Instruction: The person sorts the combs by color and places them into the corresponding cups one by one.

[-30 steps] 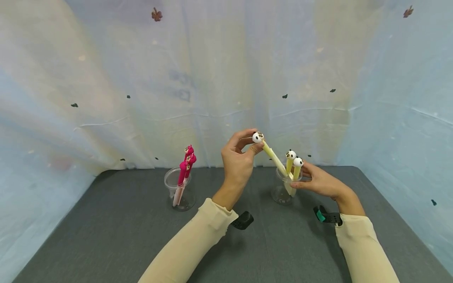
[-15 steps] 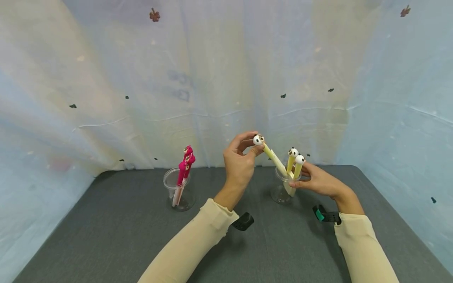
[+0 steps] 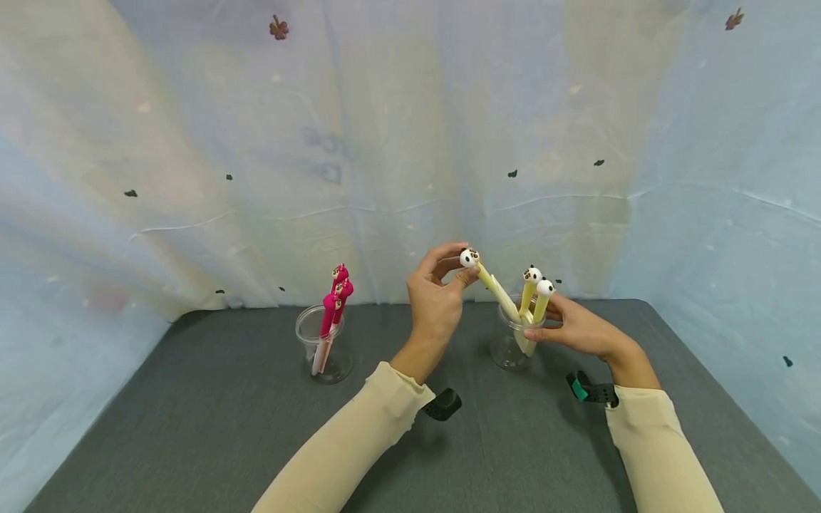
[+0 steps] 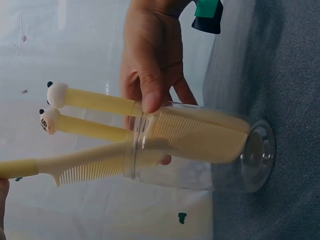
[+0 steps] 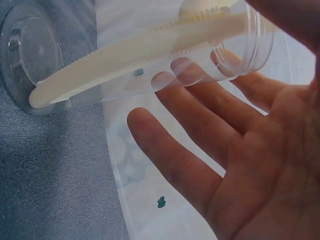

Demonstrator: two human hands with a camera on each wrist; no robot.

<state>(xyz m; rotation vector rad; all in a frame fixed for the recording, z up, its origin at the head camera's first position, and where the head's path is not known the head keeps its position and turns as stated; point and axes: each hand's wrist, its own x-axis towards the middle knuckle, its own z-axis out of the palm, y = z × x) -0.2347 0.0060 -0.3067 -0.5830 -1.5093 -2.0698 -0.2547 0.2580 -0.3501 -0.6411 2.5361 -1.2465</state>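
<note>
In the head view my left hand [image 3: 435,303] pinches a pale yellow comb [image 3: 499,291] close to its white panda head. That comb slants down into a clear plastic jar [image 4: 187,177], its lower end inside the mouth, as the left wrist view shows. Two more panda-head combs [image 4: 97,101] lean in the same jar, handles sticking out and toothed parts inside. My right hand [image 3: 580,329] grips this jar near its rim, thumb on the near side and fingers behind. From the right wrist, its fingers [image 5: 205,105] lie along the jar's wall.
To the left, a second clear jar [image 3: 308,322] stands on the dark grey tabletop [image 3: 212,399], holding several magenta-handled pieces [image 3: 330,313] with character heads. A pale patterned curtain [image 3: 398,142] hangs right behind the table and along both sides.
My left hand has come down a little and slightly right, lowering the comb with it. The two other combs have tipped slightly right. My right hand keeps its hold on the jar.
</note>
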